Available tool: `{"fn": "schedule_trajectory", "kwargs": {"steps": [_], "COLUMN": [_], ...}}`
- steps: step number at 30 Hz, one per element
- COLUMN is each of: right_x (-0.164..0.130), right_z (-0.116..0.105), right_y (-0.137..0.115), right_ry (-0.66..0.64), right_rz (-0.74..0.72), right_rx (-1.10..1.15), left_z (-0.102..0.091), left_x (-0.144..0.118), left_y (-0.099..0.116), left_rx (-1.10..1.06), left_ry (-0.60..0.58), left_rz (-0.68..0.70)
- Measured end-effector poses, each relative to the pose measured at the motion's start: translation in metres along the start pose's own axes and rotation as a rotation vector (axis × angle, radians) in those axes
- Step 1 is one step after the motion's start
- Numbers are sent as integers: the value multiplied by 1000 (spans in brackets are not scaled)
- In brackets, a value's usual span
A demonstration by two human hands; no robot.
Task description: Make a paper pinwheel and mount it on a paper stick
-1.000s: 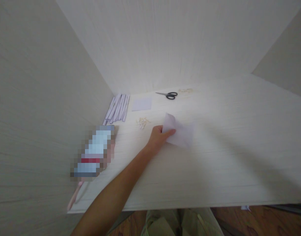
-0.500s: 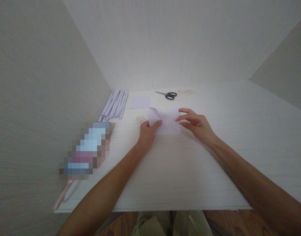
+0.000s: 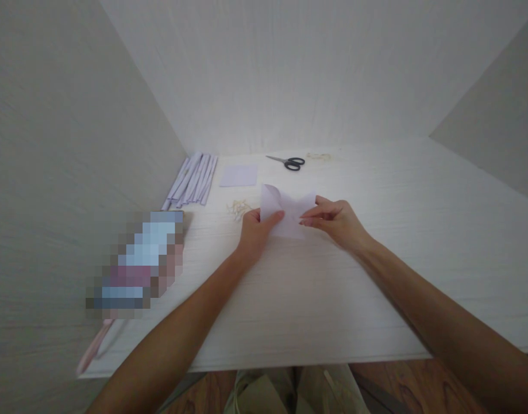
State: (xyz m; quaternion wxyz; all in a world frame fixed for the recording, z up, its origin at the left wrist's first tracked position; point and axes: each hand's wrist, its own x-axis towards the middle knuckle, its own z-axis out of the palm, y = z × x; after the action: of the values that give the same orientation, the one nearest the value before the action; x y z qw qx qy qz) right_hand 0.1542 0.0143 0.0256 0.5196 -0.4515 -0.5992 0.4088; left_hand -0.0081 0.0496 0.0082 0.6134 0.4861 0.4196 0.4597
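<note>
Pale wood-grain walls [image 3: 264,75] on three sides; white table [image 3: 307,310] of like grain below, both hands over it.

Sheet [image 3: 293,208]: one, thin, pale lilac, between the hands above the table; upper left corner curled over, just beyond the left thumb.

Left hand [image 3: 253,233]: closed on the sheet's left side, thumb lying across its face.

Right hand [image 3: 339,221]: at the sheet's right side, thumb and fingertips drawn narrow; whether they pinch the paper cannot be told.

Sticks [image 3: 236,211]: small loose heap, pale, just beside the left hand, on its outer side.

Square [image 3: 238,176]: lilac, flat, beyond the left hand.

Rolls [image 3: 193,183]: bundle of slim lilac tubes, farther out beyond the left hand, by the side wall.

Scissors [image 3: 293,164]: black handles, beyond the sheet, between the lines of the two hands; tips point leftward.

Bits [image 3: 319,156]: pale, too small to identify, beyond the right hand, near the scissors' handles.

Pixelated object [image 3: 149,253]: to the left of the left forearm, pink strap [image 3: 95,348] trailing nearer the wearer.
</note>
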Motion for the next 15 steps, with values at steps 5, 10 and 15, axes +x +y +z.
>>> {"fn": "schedule_trajectory", "kwargs": {"steps": [5, 10, 15], "right_x": [1, 1, 2], "right_z": [7, 11, 12], "right_y": [8, 15, 13], "right_ry": [86, 161, 149], "right_rz": [73, 147, 172], "right_rx": [37, 171, 86], "left_z": [-1, 0, 3], "left_x": [-2, -2, -4], "left_y": [1, 1, 4], "left_rx": [170, 255, 355], "left_ry": [25, 16, 9], "left_rz": [40, 75, 67]}}
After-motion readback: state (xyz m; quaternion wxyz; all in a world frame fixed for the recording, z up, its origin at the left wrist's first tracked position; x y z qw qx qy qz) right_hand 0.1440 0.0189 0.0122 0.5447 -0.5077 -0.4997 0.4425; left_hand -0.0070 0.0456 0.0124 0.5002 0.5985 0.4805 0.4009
